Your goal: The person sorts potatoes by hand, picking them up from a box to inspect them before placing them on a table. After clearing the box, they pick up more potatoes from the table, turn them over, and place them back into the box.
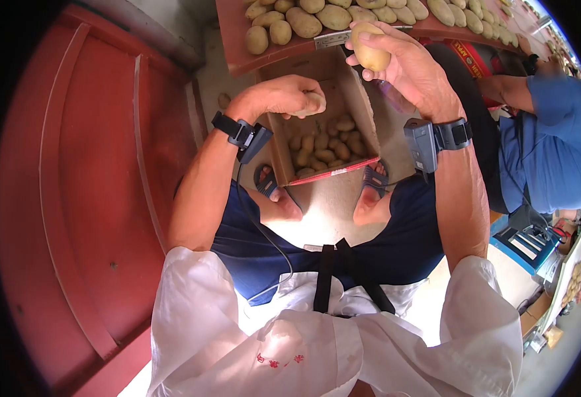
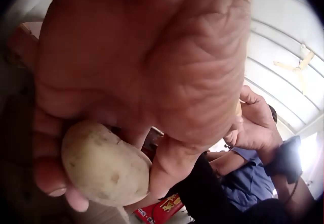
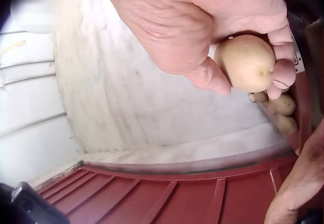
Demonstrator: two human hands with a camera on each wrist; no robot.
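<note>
The left hand (image 1: 289,96) curls round a pale potato (image 1: 313,104) above the left part of an open cardboard box (image 1: 364,106). In the left wrist view that potato (image 2: 105,164) lies between the fingers and thumb of the left hand (image 2: 147,62). Raised at the table edge, the right hand (image 1: 409,69) grips a yellowish potato (image 1: 372,51). The right wrist view shows this potato (image 3: 246,63) between the thumb and fingers of the right hand (image 3: 202,27). Several potatoes (image 1: 323,147) lie in the bottom of the box, between the person's feet.
A red table (image 1: 237,41) bears rows of potatoes (image 1: 304,22) beyond the box. On the left stands a red panelled surface (image 1: 98,185). Another person in a blue shirt (image 1: 552,149) sits at the right, near a red carton (image 1: 468,59) and a blue device (image 1: 522,246).
</note>
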